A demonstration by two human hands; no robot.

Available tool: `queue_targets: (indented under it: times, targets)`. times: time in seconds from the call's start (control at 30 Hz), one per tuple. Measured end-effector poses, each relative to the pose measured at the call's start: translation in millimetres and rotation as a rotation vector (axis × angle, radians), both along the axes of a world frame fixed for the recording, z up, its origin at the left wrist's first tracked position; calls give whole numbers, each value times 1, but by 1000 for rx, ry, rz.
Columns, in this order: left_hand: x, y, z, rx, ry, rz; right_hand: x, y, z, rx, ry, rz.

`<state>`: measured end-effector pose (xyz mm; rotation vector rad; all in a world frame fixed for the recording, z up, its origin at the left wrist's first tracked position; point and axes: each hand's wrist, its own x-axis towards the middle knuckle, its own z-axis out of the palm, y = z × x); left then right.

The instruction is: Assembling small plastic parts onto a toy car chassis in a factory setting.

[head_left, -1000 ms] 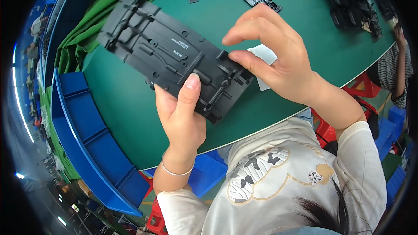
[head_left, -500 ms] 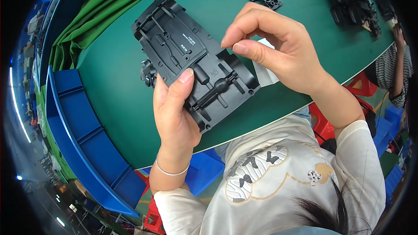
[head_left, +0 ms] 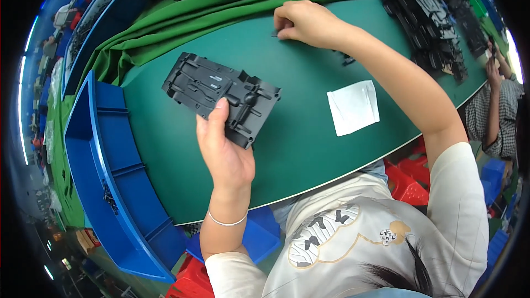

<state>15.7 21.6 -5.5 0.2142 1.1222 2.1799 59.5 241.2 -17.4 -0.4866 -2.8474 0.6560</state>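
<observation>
Left hand (head_left: 223, 152) gripping a black moulded plastic panel (head_left: 221, 96) by its near edge, thumb laid flat on the ribbed upper face and the remaining fingers hidden beneath it. The panel is held tilted above the green table mat (head_left: 298, 149), its long axis running from upper left to lower right, its ribs, channels and round bosses facing up. A thin bracelet (head_left: 226, 223) circles the left wrist. Right hand (head_left: 303, 22) reaching far across the mat with the arm extended, fingers curled together and pinched down on a small dark part (head_left: 274, 35) that lies on the mat; the part is too small to identify, and whether it is lifted or merely touched cannot be told. Several more small dark pieces (head_left: 346, 59) lie on the mat beside the right forearm. A white rectangular sheet (head_left: 353, 107) lies flat on the mat, between the panel and the right arm, apart from both. A folded green cloth (head_left: 232, 8) runs along the far edge of the mat. A heap of black plastic parts (head_left: 428, 19) sits at the far right. A blue bin (head_left: 107, 171) stands along the left edge of the table. Another person's sleeve (head_left: 497, 116) shows at the right rim.
</observation>
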Motion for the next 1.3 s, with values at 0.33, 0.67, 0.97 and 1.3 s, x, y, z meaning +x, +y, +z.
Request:
queue_targets:
  times: [0.33, 0.67, 0.97, 1.3]
  targets:
    - [3, -1, 0, 29, 19, -15, 1, -18, -2, 497, 104, 182]
    - [3, 1, 0, 57, 4, 1, 1, -2, -6, -73, 70, -73]
    - [-2, 6, -4, 16, 20, 29, 14, -5, 31, -932, -101, -188]
    - [7, 6, -18, -85, -1, -40, -79, -3, 85, -631, -283, 246]
